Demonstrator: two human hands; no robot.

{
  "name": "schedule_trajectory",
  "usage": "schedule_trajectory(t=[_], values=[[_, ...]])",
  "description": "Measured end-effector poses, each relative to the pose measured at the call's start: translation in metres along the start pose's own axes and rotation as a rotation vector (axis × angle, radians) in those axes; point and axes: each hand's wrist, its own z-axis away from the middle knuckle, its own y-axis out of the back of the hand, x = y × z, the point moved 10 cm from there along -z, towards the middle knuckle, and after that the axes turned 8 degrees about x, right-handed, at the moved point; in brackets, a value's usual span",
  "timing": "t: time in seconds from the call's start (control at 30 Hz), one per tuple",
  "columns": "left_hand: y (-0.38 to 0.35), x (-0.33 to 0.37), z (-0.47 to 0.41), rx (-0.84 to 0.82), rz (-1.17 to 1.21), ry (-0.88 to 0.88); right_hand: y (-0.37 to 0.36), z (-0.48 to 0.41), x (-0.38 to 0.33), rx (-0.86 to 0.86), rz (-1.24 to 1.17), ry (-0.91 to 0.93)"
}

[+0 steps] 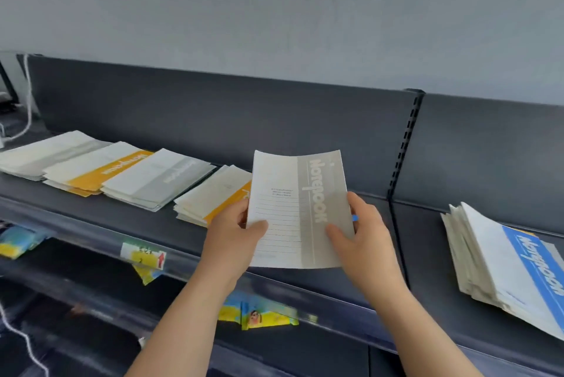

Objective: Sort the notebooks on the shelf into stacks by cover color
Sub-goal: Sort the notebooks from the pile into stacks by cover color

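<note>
— What have you got hold of?

— My left hand point(236, 228) and my right hand point(363, 231) both grip one grey notebook point(300, 208), thumbs on the cover, fingers behind. It is lifted off the shelf point(320, 254) and faces me. A speck of blue shows behind its right edge; I cannot tell what it is.

— So which step is this?

— I'd say I'm reading the cover colour and choosing its stack. Next it should travel left, to the grey stack point(161, 179).

— What does that move need?

— A carry over the nearer orange stack point(213, 196), which sits just beside my left hand, between me and the grey one. I'd keep the notebook flat and lay it square on top; the covers look thin and floppy, so one hand underneath would help.

— Anything else about?

— Further left lie another orange stack point(97, 169) and a pale stack point(45, 152) at the far end. Well apart on the right, past the upright divider point(403, 144), a fanned blue-topped pile point(506, 263) looks unsorted. Colourful packets point(259, 314) lie on the shelf below.
</note>
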Motion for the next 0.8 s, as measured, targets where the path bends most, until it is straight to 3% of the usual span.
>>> schedule_trajectory(t=[0.17, 0.43, 0.8], values=[[0.092, -0.008, -0.024, 0.063, -0.089, -0.059, -0.095, 0.002, -0.047, -0.062, 0.002, 0.014], [0.238, -0.038, -0.070, 0.179, -0.016, 0.053, -0.225, 0.016, -0.122, -0.115, -0.095, 0.010], [0.344, -0.084, -0.139, 0.219, -0.040, 0.107, -0.359, 0.002, -0.175, -0.204, -0.086, -0.017]])
